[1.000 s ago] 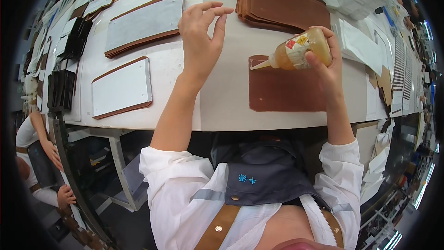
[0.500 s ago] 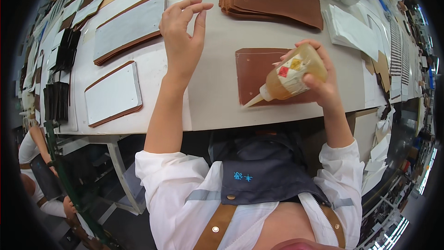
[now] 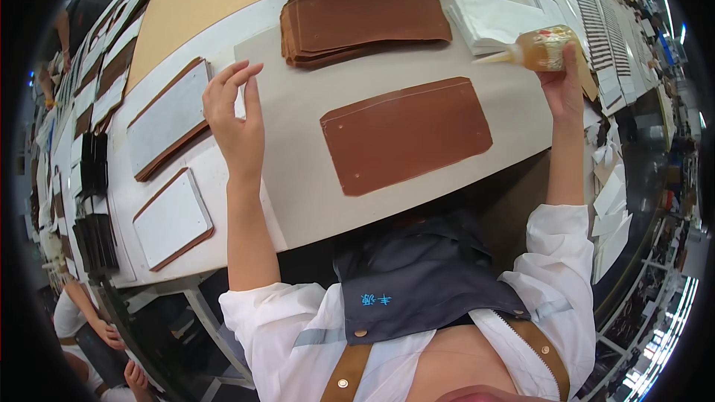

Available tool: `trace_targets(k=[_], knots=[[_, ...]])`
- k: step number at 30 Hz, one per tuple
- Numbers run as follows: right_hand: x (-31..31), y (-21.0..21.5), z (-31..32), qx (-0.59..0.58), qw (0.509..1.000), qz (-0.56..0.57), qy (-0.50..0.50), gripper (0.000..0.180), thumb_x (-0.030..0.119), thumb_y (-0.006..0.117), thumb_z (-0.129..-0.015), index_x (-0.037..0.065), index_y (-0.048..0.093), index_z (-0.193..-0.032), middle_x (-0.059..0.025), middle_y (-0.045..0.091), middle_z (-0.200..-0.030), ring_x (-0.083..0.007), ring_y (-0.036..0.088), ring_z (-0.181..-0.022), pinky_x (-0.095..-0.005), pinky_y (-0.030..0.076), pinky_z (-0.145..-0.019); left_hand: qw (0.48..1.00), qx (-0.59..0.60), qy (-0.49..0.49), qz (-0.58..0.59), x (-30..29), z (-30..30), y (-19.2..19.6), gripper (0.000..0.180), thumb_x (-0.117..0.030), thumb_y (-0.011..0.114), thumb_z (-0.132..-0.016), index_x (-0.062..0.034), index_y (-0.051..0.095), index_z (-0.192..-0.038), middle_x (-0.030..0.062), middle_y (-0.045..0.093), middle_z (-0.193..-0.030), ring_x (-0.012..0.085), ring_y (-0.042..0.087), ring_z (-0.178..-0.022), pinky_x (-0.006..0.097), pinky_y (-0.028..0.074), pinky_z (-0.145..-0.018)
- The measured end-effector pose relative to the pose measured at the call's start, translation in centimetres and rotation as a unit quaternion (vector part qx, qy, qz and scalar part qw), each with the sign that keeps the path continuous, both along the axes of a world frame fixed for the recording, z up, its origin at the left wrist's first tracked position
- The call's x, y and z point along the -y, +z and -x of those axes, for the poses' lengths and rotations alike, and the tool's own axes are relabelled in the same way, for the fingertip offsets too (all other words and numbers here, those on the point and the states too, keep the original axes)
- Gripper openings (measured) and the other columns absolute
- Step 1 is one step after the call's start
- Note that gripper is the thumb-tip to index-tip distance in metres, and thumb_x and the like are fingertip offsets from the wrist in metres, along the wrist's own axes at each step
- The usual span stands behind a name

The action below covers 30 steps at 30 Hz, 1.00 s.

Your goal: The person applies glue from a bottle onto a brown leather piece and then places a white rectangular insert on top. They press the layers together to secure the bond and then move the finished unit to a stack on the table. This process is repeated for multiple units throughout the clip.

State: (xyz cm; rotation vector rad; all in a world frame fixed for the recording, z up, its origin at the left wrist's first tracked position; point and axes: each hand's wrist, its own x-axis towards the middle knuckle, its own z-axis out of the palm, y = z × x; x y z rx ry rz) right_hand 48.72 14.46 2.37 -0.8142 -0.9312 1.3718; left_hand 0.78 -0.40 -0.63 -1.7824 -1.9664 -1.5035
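Note:
My right hand (image 3: 564,89) is wrapped round a glue bottle (image 3: 546,48), a squeeze bottle of amber liquid with a pale pointed nozzle. It is tipped on its side, nozzle toward the left, above the right part of the table. A single brown leather panel (image 3: 406,135) lies flat in front of me, with a pale line along its far edge and small holes at its left side. Raised over the table to the panel's left, my left hand (image 3: 232,104) holds nothing; its fingers are bent but apart.
Beyond the panel sits a stack of brown leather panels (image 3: 365,18). White sheets (image 3: 495,21) lie at the far right. At left are two white-topped leather piles (image 3: 171,120) and black pieces (image 3: 94,164). Another person's arm (image 3: 93,316) shows at lower left.
My right hand has lifted the glue bottle off the leather panel and carried it right, uncovering the panel. The view has turned, so the table appears tilted. My left hand keeps its pose.

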Motion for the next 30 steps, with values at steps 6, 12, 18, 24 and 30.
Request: trace_targets(k=[6,12,18,24,30], knots=[[0.5,0.1,-0.1,0.205,0.975,-0.080,-0.014,0.060,0.031,0.078,-0.092,0.006,0.050,-0.138,-0.0029,0.062,-0.119,-0.0115,0.063,-0.108,-0.0292,0.054,-0.093,0.999,0.008,0.009,0.047,0.2,0.3,-0.3,0.019,-0.014,0.057,-0.102,-0.0102,0.074,-0.112,0.0051,0.067,-0.124,0.0232,0.054,-0.126,0.038,0.039,-0.110],[0.5,-0.1,0.8,0.225,0.971,-0.085,-0.012,0.059,0.027,0.079,-0.090,0.009,0.050,-0.138,-0.0023,0.061,-0.120,-0.0111,0.062,-0.108,-0.0276,0.053,-0.091,0.999,0.002,0.008,0.034,-0.1,0.1,-0.4,0.018,-0.011,0.059,-0.100,-0.0094,0.075,-0.107,0.0051,0.069,-0.118,0.0236,0.056,-0.120,0.039,0.043,-0.104],[0.1,-0.4,0.8,0.247,0.965,-0.088,-0.003,0.059,0.028,0.081,-0.089,0.010,0.052,-0.137,-0.0021,0.063,-0.119,-0.0112,0.060,-0.110,-0.0276,0.052,-0.093,0.999,0.003,0.010,0.041,0.1,0.1,-0.3,0.018,-0.012,0.058,-0.101,-0.0102,0.075,-0.108,0.0047,0.069,-0.120,0.0239,0.055,-0.121,0.039,0.042,-0.105],[0.4,0.0,0.1,0.292,0.954,-0.065,0.008,0.062,0.031,0.082,-0.088,0.010,0.052,-0.138,-0.0011,0.063,-0.120,-0.0109,0.059,-0.111,-0.0278,0.049,-0.094,0.999,0.005,0.011,0.043,0.0,0.3,-0.5,0.019,-0.013,0.058,-0.101,-0.0113,0.075,-0.109,0.0038,0.069,-0.121,0.0237,0.054,-0.122,0.039,0.041,-0.106],[1.7,-0.2,-1.5,0.304,0.950,-0.064,0.019,0.068,0.037,0.084,-0.085,0.010,0.052,-0.139,-0.0008,0.062,-0.120,-0.0110,0.057,-0.114,-0.0272,0.048,-0.094,0.999,0.009,0.007,0.047,0.1,0.3,-0.6,0.019,-0.014,0.057,-0.102,-0.0121,0.074,-0.110,0.0034,0.069,-0.122,0.0228,0.054,-0.123,0.039,0.040,-0.107]])
